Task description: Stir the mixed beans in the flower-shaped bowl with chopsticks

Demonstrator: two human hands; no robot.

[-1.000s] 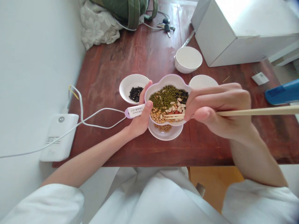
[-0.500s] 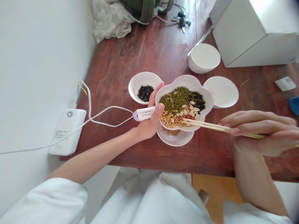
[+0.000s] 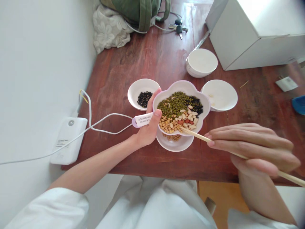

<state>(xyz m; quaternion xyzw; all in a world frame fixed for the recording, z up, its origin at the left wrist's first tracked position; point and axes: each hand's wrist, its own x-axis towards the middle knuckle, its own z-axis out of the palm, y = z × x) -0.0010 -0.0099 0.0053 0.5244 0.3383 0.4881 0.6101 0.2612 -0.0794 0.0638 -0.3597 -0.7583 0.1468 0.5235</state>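
You are wearing a white top (image 3: 154,208), its cloth hanging loose and gathering in soft, broad folds. Its left sleeve (image 3: 54,206) is ending near the elbow, creasing and opening wide at the hem. The right sleeve (image 3: 254,220) is showing matching white, running partly out of view. Your left forearm (image 3: 100,162), right forearm (image 3: 262,192), left hand (image 3: 149,132) and right hand (image 3: 252,148) are showing bare, fingers looking slender.

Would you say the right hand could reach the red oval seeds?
Probably yes: the right hand holds pale wooden chopsticks with tips near the red oval seeds, and the white flower-shaped bowl is open above.
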